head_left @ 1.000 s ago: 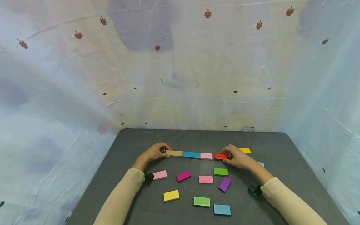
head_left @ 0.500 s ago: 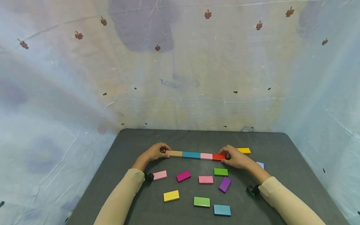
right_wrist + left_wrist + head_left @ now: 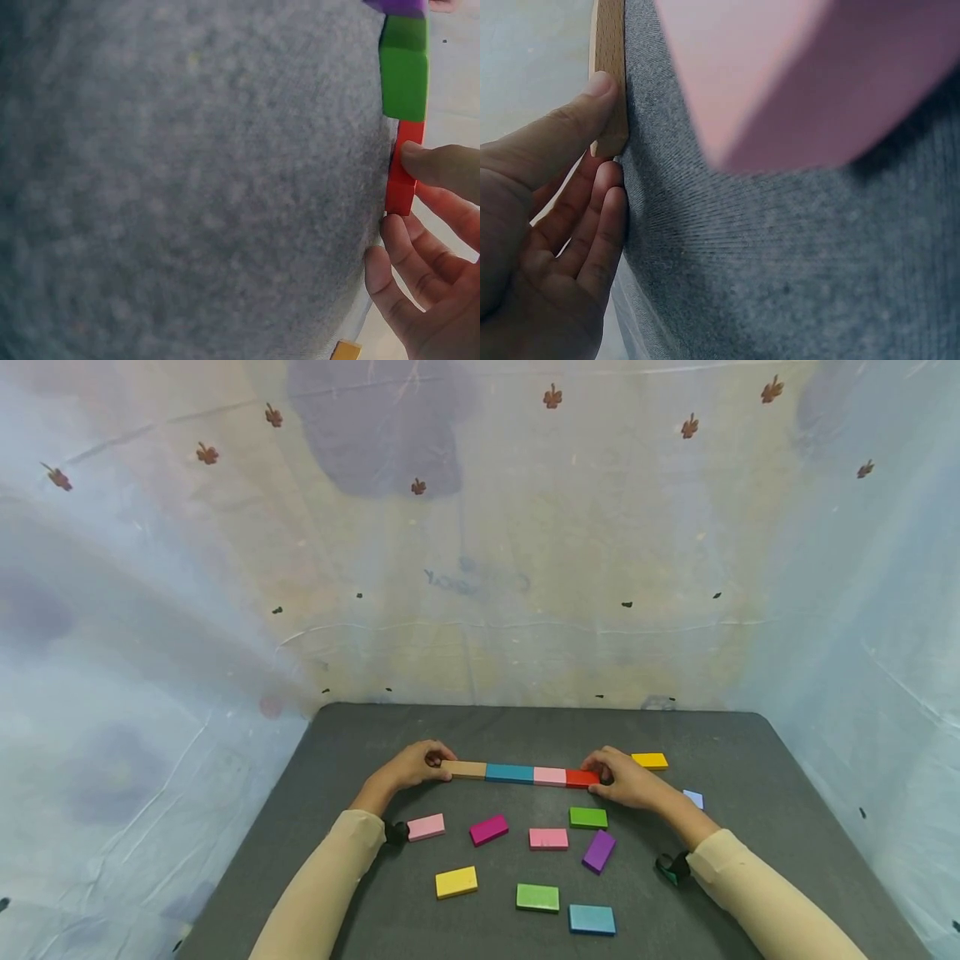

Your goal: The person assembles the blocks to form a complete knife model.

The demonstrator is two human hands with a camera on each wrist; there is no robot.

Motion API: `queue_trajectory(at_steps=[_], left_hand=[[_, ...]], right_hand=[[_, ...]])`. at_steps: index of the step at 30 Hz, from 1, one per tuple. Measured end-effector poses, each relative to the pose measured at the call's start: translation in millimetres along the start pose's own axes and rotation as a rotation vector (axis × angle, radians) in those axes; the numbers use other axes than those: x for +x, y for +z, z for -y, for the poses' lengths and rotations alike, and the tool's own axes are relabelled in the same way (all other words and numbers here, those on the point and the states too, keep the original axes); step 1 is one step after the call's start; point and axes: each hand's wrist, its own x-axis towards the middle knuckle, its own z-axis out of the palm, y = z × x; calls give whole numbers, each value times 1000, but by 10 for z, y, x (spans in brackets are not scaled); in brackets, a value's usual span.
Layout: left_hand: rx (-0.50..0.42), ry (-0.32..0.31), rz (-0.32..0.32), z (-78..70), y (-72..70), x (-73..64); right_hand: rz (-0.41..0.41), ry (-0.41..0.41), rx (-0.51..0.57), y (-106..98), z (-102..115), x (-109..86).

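Four-sided flat blocks lie end to end in a straight row across the grey table: a wood-coloured block (image 3: 467,769), a blue block (image 3: 510,773), a pink block (image 3: 550,777) and a red block (image 3: 581,778). At the row's left end my left hand (image 3: 411,765) pinches the wood-coloured block, its thumb on the near side in the left wrist view. My right hand (image 3: 628,778) pinches the red block at the right end, thumb against its near face in the right wrist view. The red block meets the pink one.
Nearer me lie loose blocks: pink (image 3: 426,827), magenta (image 3: 489,830), rose (image 3: 548,838), green (image 3: 588,817), purple (image 3: 598,851), yellow (image 3: 456,882), light green (image 3: 537,897) and blue (image 3: 592,919). Beyond my right hand are an orange-yellow block (image 3: 649,762) and a lavender block (image 3: 694,798).
My right hand has slid the red block left, closing the gap to the pink block. Over the last half second both hands stay nearly still. The left hand keeps its hold.
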Motion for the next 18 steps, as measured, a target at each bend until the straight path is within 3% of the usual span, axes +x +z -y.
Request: queue_trajectory(at_steps=[10,18], left_hand=[[-3,-25,-3,-25,7,2],[18,-11,-5,1,19,16]], right_hand=[[-14,22,44,-137,-16,-97],[-83,65,4,-308,-195,-195]])
